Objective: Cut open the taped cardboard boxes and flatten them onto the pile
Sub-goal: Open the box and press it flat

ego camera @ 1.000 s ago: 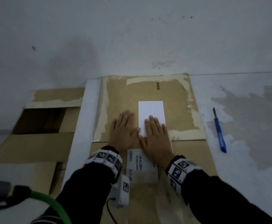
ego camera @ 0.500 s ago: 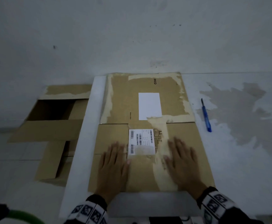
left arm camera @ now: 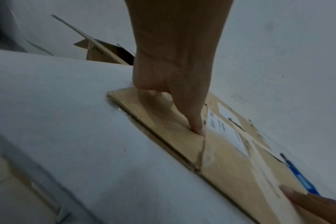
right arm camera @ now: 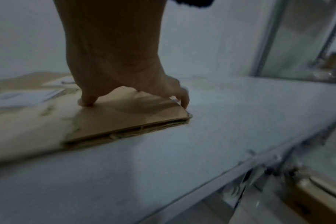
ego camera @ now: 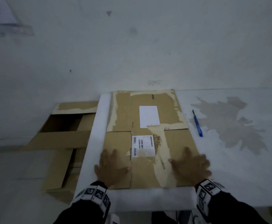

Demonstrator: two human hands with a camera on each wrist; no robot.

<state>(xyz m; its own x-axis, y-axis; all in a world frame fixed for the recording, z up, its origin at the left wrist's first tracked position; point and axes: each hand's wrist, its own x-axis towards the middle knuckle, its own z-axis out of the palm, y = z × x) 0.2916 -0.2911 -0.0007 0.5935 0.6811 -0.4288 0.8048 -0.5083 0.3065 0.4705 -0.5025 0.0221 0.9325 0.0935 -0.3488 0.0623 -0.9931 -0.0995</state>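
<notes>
While both of my hands press down on it, the flattened cardboard box (ego camera: pixel 149 139) lies flat on the white table (ego camera: pixel 221 175), its far edge against the wall (ego camera: pixel 132 46). My left hand (ego camera: pixel 111 168) is spread near the box's near-left corner, fingers straight and palm lowered; from the left wrist view the thumb tip (left arm camera: pixel 199 130) pushes into the cardboard beside a torn strip of tape. My right hand (ego camera: pixel 191 167) is spread near the near-right corner, thumb pressing the top face (right arm camera: pixel 88 101) while the outer fingers curl a little over the side edge; I can't tell whether they hook under it. Neither hand clasps anything that I can make out. A shipping label (ego camera: pixel 142 145) sits between my hands, and a blank white label (ego camera: pixel 149 116) lies farther up the box. A blue utility knife (ego camera: pixel 197 124) rests on the table just right of the box, apart from it. Off the table's left side, an opened cardboard box (ego camera: pixel 64 131) sits lower down.
</notes>
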